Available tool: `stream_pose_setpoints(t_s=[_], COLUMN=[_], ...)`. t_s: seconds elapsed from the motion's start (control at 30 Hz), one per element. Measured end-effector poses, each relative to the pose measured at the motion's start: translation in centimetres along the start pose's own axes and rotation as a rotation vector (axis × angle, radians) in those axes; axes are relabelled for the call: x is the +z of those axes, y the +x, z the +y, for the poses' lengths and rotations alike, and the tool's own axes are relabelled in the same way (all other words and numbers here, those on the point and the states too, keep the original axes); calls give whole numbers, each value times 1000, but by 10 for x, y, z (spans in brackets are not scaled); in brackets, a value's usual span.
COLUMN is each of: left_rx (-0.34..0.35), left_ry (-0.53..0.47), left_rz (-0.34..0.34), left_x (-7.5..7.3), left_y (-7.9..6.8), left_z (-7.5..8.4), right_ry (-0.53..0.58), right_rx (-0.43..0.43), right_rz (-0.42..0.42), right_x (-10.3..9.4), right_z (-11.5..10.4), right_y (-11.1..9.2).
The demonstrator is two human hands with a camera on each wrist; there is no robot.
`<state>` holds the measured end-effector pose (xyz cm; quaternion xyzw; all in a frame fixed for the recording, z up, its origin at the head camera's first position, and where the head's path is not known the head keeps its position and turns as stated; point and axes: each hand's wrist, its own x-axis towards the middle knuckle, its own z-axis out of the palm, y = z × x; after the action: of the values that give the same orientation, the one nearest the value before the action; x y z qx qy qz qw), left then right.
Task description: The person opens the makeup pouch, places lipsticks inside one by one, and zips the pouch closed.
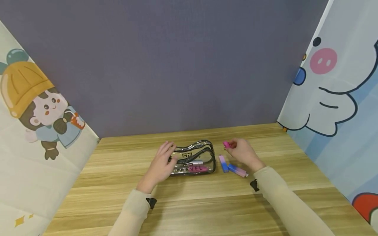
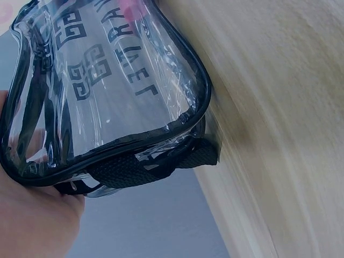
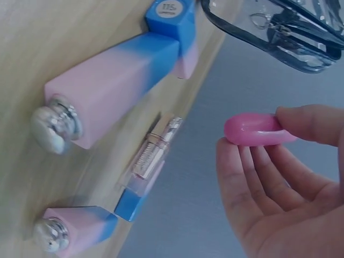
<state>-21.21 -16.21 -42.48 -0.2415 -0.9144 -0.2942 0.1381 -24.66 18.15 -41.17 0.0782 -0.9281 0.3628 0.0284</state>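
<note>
A clear travel pouch [image 1: 189, 160] with black trim and black lettering lies on the table. My left hand [image 1: 160, 165] grips its left end; in the left wrist view the fingers are partly hidden behind the clear plastic [image 2: 115, 102]. A silver tube [image 1: 196, 162] and a pink item [image 1: 198, 168] show through the pouch. To the right, my right hand [image 1: 242, 152] pinches a small glossy pink piece with a rounded end [image 3: 255, 129] between thumb and fingers, above the table. Just below that hand lie pink-and-blue lipstick tubes [image 1: 238, 171] with silver knobs.
A transparent tube with a gold part [image 3: 150, 153] lies among the pink-and-blue tubes in the right wrist view. The wooden table [image 1: 192, 209] ends at a dark grey back panel [image 1: 177, 65]. Cartoon-printed sheets [image 1: 339, 91] flank both sides.
</note>
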Motion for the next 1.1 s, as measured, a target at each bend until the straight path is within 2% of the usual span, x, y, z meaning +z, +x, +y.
stream_pose_setpoints(t_s=[0.43, 0.87, 1.1], left_rx=[-5, -4, -1], left_ry=[3, 8, 5], left_rz=[-12, -14, -6], left_x=[1, 1, 2], left_y=[1, 1, 1], left_z=[-1, -1, -1], right_ry=[53, 60, 119], right_rx=[-50, -103, -152], right_rz=[19, 45, 71], right_x=[-10, -13, -11], right_z=[-14, -26, -30], right_y=[-3, -5, -3])
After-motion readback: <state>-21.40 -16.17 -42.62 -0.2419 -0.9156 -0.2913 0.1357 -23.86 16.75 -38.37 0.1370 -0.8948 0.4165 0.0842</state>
